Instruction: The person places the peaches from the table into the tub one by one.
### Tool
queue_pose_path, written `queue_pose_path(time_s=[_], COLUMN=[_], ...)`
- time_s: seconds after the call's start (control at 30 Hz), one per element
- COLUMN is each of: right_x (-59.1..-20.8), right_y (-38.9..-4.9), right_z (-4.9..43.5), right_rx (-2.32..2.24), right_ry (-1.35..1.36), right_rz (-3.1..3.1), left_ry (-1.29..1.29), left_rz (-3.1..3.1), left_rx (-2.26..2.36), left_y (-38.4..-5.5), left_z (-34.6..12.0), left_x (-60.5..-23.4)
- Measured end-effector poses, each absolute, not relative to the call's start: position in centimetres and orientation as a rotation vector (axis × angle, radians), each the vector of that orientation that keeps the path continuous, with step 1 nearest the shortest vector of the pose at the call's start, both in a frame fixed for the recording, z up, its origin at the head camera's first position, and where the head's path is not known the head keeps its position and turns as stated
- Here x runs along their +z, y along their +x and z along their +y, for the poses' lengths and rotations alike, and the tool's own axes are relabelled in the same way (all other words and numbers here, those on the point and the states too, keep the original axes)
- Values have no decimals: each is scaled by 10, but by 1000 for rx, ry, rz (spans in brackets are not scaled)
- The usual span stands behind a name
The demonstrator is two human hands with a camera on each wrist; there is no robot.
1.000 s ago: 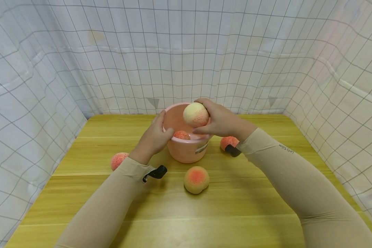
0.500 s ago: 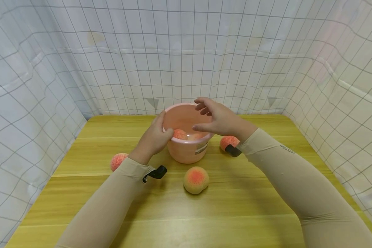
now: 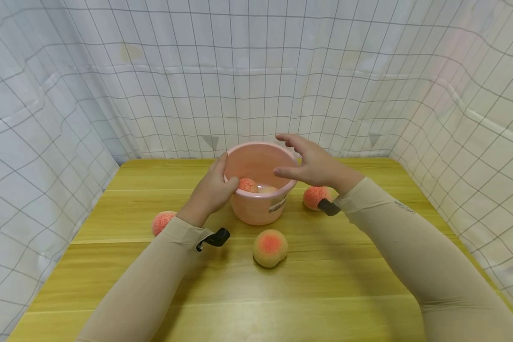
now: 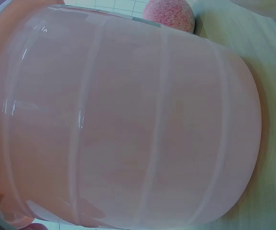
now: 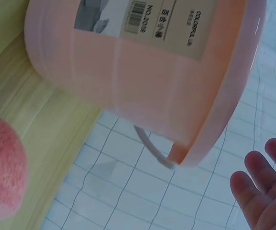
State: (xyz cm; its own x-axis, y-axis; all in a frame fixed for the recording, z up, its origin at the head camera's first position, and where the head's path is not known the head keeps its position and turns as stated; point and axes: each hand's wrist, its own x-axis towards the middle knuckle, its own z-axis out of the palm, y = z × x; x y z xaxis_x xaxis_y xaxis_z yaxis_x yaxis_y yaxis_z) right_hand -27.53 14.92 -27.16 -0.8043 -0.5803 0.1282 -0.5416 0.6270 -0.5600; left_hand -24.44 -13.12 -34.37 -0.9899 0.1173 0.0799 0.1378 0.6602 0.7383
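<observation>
A pink bucket [image 3: 256,211] stands on the wooden table, with a red-speckled peach [image 3: 248,185] and a paler peach [image 3: 268,189] inside, the latter partly hidden by the front rim. My left hand [image 3: 211,192] grips the left rim, thumb over the front and fingers along the side. Above the right rim hovers my right hand [image 3: 318,166], its fingers spread and holding nothing. In the right wrist view its fingertips [image 5: 243,184] show apart from the bucket wall [image 5: 142,81].
One peach [image 3: 270,248] lies in front of the bucket, another [image 3: 314,197] to its right beneath my right wrist. A third peach [image 3: 163,222] is partly hidden by my left forearm. White gridded curtains [image 3: 256,71] enclose the wooden table [image 3: 256,304].
My right hand has let go of the pale peach, which dropped into the bucket, and has then drawn slightly to the right. My left hand has stayed on the rim.
</observation>
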Motion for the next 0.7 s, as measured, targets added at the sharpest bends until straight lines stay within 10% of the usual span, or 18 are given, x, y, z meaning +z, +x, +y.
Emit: queue_pose_path(time_s=[0.7], right_x=[-294], right_y=[-282], right_z=[210], right_rx=[-792], right_ry=[-885], right_rz=[2827], left_ry=[-216], left_rz=[-2843], left_rx=[-1272], left_y=[-244], left_z=[-130], left_x=[-342])
